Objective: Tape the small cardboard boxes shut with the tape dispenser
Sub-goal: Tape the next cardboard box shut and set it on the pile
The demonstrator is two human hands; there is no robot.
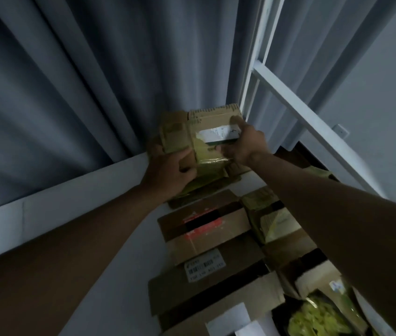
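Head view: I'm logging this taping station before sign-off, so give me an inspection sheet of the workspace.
Surface: white floor, partly covered by boxes.
Job's things: small cardboard box with a white label, held up by both hands; tape dispenser not seen.
Clutter: flattened cardboard boxes, one with a barcode label; yellow-green packets.
Grippers: left hand and right hand grip the box.
Cables: nothing seen.
Surroundings: grey curtain, white window frame.

Taped cardboard box (206,134), held aloft

Barcode label (204,265) print too blurred to read, bottom carton (218,321) cut by lower edge, left hand (168,173) fingertips hidden behind held box (204,139)
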